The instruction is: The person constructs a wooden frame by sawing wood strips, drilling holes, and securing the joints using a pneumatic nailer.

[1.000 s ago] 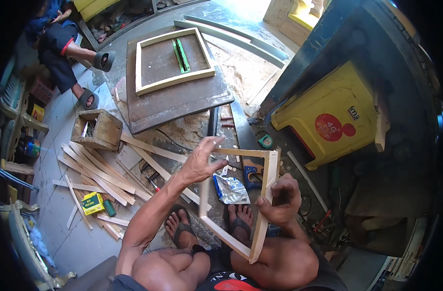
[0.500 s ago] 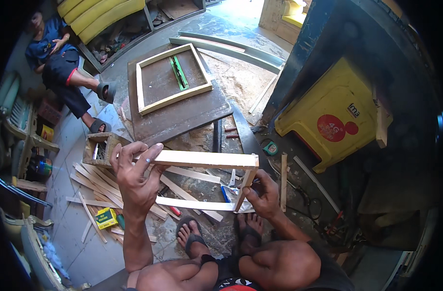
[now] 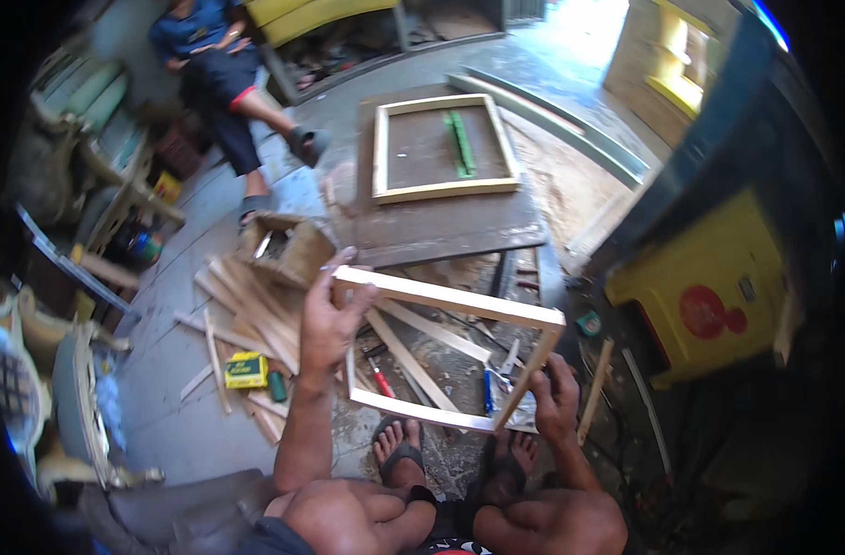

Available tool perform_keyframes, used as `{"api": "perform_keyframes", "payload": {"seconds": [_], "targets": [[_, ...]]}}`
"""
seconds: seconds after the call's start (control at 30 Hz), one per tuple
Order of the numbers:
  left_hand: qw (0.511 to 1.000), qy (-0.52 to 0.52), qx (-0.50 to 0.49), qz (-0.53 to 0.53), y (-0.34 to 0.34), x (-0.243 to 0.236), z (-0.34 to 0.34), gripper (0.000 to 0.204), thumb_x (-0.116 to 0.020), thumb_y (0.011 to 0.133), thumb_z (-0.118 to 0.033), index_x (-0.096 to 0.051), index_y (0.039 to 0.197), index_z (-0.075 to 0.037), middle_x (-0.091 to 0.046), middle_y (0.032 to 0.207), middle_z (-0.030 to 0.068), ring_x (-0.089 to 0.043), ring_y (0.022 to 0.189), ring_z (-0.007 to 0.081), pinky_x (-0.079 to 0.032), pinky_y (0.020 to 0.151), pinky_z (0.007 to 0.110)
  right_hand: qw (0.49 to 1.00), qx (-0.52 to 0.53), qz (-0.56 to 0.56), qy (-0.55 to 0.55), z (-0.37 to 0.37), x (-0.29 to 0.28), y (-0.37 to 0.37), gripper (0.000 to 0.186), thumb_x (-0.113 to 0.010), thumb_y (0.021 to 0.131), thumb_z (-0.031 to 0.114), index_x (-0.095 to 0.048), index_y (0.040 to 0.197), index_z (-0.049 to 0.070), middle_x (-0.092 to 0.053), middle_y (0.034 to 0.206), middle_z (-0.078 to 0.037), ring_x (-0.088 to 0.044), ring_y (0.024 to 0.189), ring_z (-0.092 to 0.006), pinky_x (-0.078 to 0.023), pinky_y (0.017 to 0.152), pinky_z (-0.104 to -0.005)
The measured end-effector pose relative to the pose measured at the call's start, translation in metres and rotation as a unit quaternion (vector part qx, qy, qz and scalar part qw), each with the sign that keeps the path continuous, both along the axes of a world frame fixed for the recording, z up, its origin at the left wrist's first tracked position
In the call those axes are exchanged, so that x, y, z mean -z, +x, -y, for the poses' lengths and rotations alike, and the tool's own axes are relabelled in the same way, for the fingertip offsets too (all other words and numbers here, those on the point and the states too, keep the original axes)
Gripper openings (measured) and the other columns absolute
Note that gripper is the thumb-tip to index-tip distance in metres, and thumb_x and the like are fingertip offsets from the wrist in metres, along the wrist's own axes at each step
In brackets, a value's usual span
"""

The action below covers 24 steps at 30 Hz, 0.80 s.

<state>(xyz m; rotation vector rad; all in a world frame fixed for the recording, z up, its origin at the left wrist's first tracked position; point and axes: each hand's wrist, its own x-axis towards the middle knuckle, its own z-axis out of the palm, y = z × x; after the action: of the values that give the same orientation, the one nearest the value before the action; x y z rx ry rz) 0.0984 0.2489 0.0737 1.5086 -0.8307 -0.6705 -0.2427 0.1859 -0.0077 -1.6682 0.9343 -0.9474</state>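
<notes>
Pinching the wooden frame (image 3: 448, 295) mid-picture, left hand (image 3: 328, 324) and right hand (image 3: 556, 400) closed on opposite sides, I'm judging it light, stiff, best held there.

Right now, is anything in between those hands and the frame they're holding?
Nothing visible. The left hand grips the frame directly at its left end, and the right hand holds its right side. The strips lie on the floor, out of the way.

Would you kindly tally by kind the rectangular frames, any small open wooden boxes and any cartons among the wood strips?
Frames: 2 (held frame, far frame)
Wooden box: 1
Carton: 1
Total: 4
</notes>
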Motion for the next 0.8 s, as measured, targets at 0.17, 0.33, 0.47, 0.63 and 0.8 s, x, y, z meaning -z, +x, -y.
{"api": "perform_keyframes", "payload": {"seconds": [0.17,0.33,0.47,0.63,0.8], "targets": [[0.999,0.025,-0.023,0.024,0.009,0.004,-0.010,0.077,-0.083,0.088,-0.034,-0.050,0.146,0.004,-0.064,0.128,0.0149,-0.058,0.120,0.0196,-0.044,0.107,0.033,1.000,0.003,-0.009,0.008,-0.010,0.000,0.012,0.031,-0.058,0.101,0.013,-0.061,0.126,-0.005,-0.065,0.108,-0.013,-0.062,0.099,-0.0208,-0.049,0.089,-0.0339],[0.999,0.034,-0.017,0.005,-0.001,-0.004,-0.007,0.068,-0.079,0.092,-0.035,-0.053,0.143,0.003,-0.064,0.129,0.0158,-0.059,0.120,0.0213,-0.047,0.103,0.034,0.992,0.018,0.064,0.109,-0.010,0.008,0.006,0.030,-0.057,0.103,0.014,-0.061,0.125,-0.006,-0.064,0.108,-0.011,-0.062,0.097,-0.0185,-0.050,0.087,-0.0322],[0.961,0.059,-0.039,0.269,0.014,0.032,0.003,0.049,-0.068,0.098,-0.026,-0.058,0.140,-0.003,-0.065,0.118,0.0216,-0.065,0.109,0.0344,-0.051,0.094,0.042,0.989,0.024,0.083,0.121,-0.013,0.003,0.010,0.031,-0.059,0.101,0.012,-0.059,0.127,-0.005,-0.063,0.107,-0.011,-0.063,0.096,-0.0167,-0.053,0.084,-0.0307],[0.922,0.125,0.084,0.358,0.037,0.029,0.071,0.044,-0.064,0.098,-0.019,-0.059,0.138,-0.004,-0.066,0.103,0.0234,-0.066,0.098,0.0376,-0.051,0.087,0.046,0.930,-0.148,0.251,0.226,-0.007,-0.038,0.013,0.042,-0.073,0.095,0.018,-0.056,0.128,-0.003,-0.066,0.103,-0.010,-0.066,0.089,-0.0169,-0.060,0.081,-0.0319],[0.879,0.140,0.296,0.348,0.032,-0.042,0.178,0.045,-0.068,0.098,-0.030,-0.063,0.135,-0.005,-0.073,0.105,0.0194,-0.069,0.095,0.0225,-0.053,0.082,0.037,0.907,-0.176,0.300,0.235,0.014,-0.111,0.050,0.036,-0.073,0.095,0.010,-0.058,0.120,-0.011,-0.071,0.108,-0.019,-0.073,0.098,-0.0267,-0.064,0.083,-0.0384]]}}
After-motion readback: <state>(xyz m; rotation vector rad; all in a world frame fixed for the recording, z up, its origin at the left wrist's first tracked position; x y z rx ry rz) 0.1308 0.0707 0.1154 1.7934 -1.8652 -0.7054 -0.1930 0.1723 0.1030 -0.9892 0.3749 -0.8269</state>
